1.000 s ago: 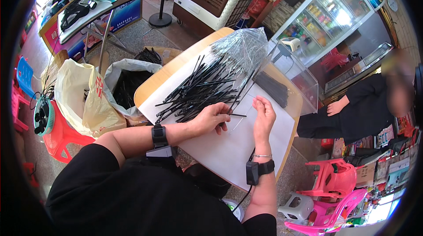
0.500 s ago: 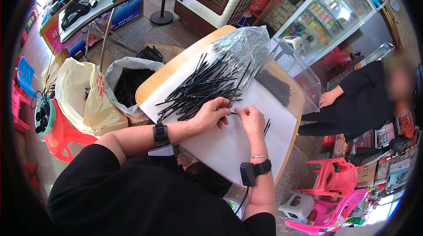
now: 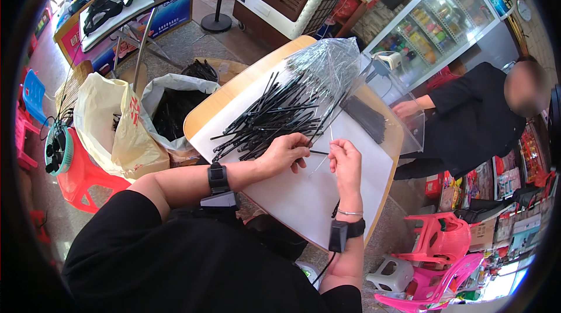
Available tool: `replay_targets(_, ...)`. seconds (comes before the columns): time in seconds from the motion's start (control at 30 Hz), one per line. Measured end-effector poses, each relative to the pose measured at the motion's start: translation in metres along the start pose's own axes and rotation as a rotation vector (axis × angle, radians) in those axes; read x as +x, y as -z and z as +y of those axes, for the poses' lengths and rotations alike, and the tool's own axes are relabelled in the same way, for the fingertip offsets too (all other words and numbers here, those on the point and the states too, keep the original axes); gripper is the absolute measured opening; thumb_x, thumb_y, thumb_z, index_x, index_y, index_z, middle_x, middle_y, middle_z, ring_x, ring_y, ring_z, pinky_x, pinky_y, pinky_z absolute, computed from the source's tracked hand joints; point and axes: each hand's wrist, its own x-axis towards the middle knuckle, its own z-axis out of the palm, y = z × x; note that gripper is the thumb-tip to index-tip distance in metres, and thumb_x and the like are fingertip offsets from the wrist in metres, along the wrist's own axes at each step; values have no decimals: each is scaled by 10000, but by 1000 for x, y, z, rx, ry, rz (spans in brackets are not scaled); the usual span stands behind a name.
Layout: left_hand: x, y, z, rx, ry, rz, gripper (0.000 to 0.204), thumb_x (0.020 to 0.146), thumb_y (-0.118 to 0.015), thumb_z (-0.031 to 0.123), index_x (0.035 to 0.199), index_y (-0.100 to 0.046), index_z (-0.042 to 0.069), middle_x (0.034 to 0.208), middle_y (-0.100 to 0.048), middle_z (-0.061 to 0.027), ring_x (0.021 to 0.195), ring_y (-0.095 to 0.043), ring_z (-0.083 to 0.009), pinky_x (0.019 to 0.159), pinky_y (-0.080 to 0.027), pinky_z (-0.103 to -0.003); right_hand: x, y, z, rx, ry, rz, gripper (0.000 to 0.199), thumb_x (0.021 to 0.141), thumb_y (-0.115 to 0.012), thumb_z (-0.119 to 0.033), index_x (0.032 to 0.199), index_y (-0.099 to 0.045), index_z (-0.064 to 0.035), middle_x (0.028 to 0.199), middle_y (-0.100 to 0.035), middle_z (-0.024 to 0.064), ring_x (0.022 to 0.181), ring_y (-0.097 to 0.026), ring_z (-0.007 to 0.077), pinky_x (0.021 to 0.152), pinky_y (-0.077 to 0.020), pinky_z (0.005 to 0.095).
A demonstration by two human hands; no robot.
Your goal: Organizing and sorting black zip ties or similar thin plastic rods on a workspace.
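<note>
My left hand (image 3: 285,154) is closed on a thin black stick (image 3: 319,152), whose end pokes out past the fingertips toward the right. A short gap away, my right hand (image 3: 346,162) pinches a thin pale strip (image 3: 331,132) that looks like clear film or thread; its exact kind is too fine to make out. Just beyond my left hand lies a loose pile of long black sticks (image 3: 260,117) on the white-covered table (image 3: 280,196). Crumpled clear plastic film (image 3: 330,56) covers the far end of the pile.
Thin dark strips (image 3: 363,119) lie by a clear plastic box (image 3: 409,123) on the table's right. Beyond it stands a person in black (image 3: 473,120). Left of the table are an open sack (image 3: 169,94), a cream bag (image 3: 99,126) and a red stool (image 3: 87,184).
My right hand has drawn away from the stick's end, to the right, with the pale strip in its fingers. The other person has leaned in, one hand moving toward the clear box.
</note>
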Motion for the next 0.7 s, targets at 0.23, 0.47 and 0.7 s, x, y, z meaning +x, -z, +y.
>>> replay_targets(0.23,-1,2,3,-37,-19,-48,177,924,-570,97,1056,-547,-18,908,-600,-50,747,-639,-128,557,-527,-243,-34,33,-3,691,39,-86,181,911,-542,-75,1030,-597,51,789,-605,75,616,-574,119,545,-506,246)
replay_targets(0.47,2,-1,-1,-35,24,-197,189,916,-560,57,1078,-549,-39,932,-594,-78,804,-655,-160,632,-563,-262,-29,33,32,323,84,119,150,901,-572,-89,972,-635,27,750,-598,49,615,-577,116,540,-514,260)
replay_targets(0.7,1,-1,0,-144,120,-315,211,922,-535,9,1131,-545,-21,1003,-596,-76,903,-656,-186,772,-565,-275,-25,15,21,595,115,209,103,904,-566,-75,953,-597,9,794,-618,57,665,-592,119,622,-522,266)
